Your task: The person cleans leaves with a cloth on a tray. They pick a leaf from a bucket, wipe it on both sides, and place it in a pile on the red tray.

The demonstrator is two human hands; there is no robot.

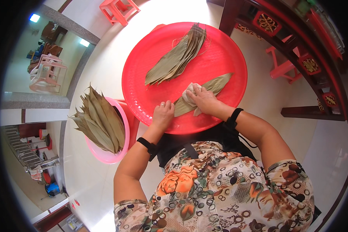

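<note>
—Leaf (219, 82): lying on red tray (229, 58). Step?
—Wiping, I judge: left hand (163, 114) closed on its near end, right hand (205, 102) gripping cloth (189, 94) against it.
—Next move?
—Stroke toward the far tip, I'd say.

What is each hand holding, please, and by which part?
The right hand holds a bunched pale cloth against a leaf, fingers over its top; the left hand appears to pinch that leaf's lower-left end.
</note>
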